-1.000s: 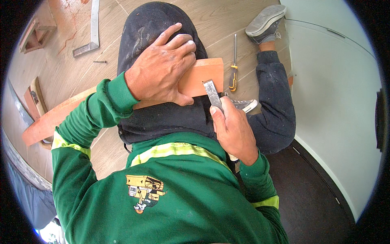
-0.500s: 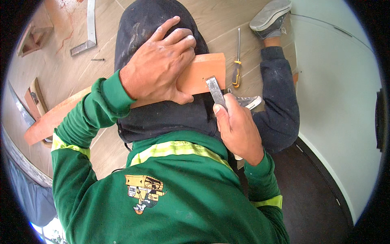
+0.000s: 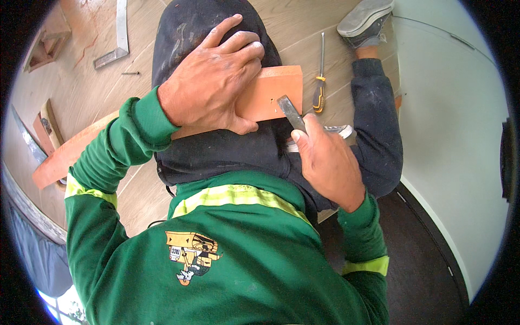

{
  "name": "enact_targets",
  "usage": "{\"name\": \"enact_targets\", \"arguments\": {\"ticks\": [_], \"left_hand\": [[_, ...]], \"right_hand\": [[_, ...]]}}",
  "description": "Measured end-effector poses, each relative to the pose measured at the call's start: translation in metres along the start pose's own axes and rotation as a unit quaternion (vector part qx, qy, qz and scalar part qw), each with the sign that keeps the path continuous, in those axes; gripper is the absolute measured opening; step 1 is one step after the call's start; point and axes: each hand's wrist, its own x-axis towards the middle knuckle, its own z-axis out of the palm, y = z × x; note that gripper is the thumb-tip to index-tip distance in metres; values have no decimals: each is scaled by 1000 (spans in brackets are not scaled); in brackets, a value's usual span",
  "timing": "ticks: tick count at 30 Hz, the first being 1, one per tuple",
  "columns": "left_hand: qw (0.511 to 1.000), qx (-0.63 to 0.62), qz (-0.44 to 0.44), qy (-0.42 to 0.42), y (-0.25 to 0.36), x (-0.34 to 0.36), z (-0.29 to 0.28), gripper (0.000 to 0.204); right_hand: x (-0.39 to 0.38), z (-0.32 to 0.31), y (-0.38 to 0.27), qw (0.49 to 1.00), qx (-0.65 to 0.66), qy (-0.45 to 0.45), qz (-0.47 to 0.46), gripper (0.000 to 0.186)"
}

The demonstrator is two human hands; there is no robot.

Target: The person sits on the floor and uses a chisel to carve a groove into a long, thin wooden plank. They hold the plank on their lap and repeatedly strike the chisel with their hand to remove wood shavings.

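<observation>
A long reddish-orange wooden board [image 3: 281,89] lies across my thigh, its far end stretching out to the left. My left hand [image 3: 214,86] clasps it near the right end, the thumb on the near edge and the fingers lying over the top. A few small marks show in the wood close to that end. In my right hand [image 3: 327,157] is a chisel [image 3: 291,111], gripped low on its metal blade; its handle is hidden behind the hand. The chisel's tip is over or against the board's right end; contact cannot be told.
On the wood-look floor, a screwdriver [image 3: 320,89] lies right of the board. Farther left are a metal square [image 3: 122,32], a small screw or nail [image 3: 130,73], a wooden block-like piece [image 3: 51,46] and a tool with a wooden handle [image 3: 50,127]. A pale panel [image 3: 444,119] stands at the right.
My right hand has shifted slightly right and the chisel has turned, its tip moving right and up from the small marks. My left hand keeps its hold on the board.
</observation>
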Motion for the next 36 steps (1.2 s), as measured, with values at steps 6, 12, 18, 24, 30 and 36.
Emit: {"name": "enact_targets", "arguments": {"ticks": [6, 12, 18, 24, 30, 36], "left_hand": [[1000, 0, 8, -4, -6, -2, 1, 86], [1000, -10, -2, -19, -8, -2, -2, 85], [1000, -8, 14, -14, -10, -3, 0, 83], [1000, -5, 27, 9, -13, -7, 0, 83], [999, -15, 32, 33, -14, -9, 2, 87], [998, -16, 32, 55, -9, -7, 4, 83]], "right_hand": [[18, -26, -2, 994, -82, -37, -66, 23], [26, -19, 4, 994, 63, -74, -40, 23], [23, -13, -13, 994, -84, -57, -28, 24], [37, -16, 2, 994, -12, -68, -84, 22], [32, -14, 7, 977, -161, -14, -136, 15], [22, -24, 21, 982, -118, 61, -138, 17]]}}
